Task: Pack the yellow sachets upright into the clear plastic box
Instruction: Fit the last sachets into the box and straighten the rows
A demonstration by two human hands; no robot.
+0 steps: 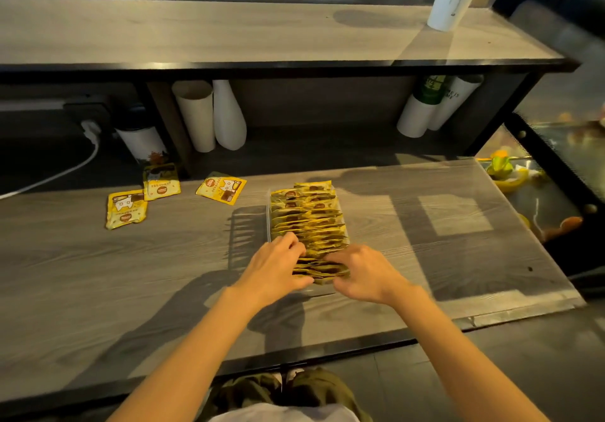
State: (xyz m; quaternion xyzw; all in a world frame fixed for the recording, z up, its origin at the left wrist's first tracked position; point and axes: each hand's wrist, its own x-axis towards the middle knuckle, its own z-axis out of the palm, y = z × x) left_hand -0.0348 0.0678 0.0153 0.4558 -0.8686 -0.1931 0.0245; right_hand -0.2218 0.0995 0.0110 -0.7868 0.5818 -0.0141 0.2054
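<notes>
Yellow sachets fill the box, row running 12 to 6; three loose sachets lie at 10, nearer the left hand; both hands, right hand included, grasp the near sachets.

loose sachets far left of the grip: cat drawing and round brown badge, print too small to read | packed sachets just beyond the grip: print unreadable | white cup under the shelf, far right beyond the grip: partial letters "ME IS", "ME" | green-banded cup beside it: mark illegible
</notes>
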